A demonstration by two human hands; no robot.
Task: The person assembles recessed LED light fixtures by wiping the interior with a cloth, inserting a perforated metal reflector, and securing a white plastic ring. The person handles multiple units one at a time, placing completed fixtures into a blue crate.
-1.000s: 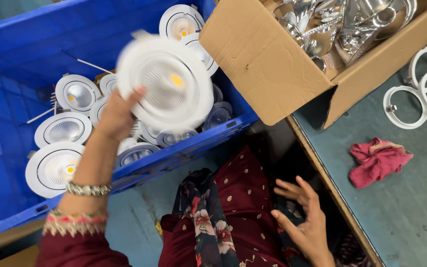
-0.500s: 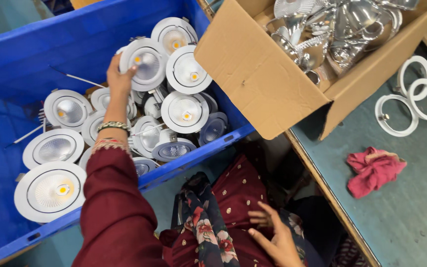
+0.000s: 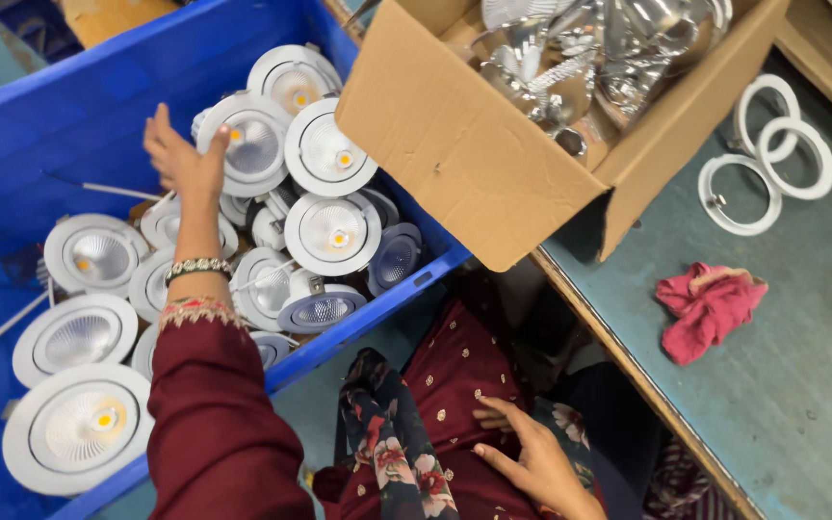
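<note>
The blue crate point(image 3: 69, 106) holds white round downlights heaped loosely; the left hand point(image 3: 180, 159), fingers spread, rests on the topmost downlight point(image 3: 254, 144). A careless push could topple neighbours. The right hand point(image 3: 532, 462) lies open in the lap.

White round lamps point(image 3: 329, 234) w/ yellow centres in a blue crate point(image 3: 69, 116). Brown cardboard box point(image 3: 474, 154), silver parts. Pink rag point(image 3: 710, 308) on grey-green table point(image 3: 801, 404). Maroon sleeve point(image 3: 219, 424), floral-print scarf point(image 3: 392, 443).
</note>
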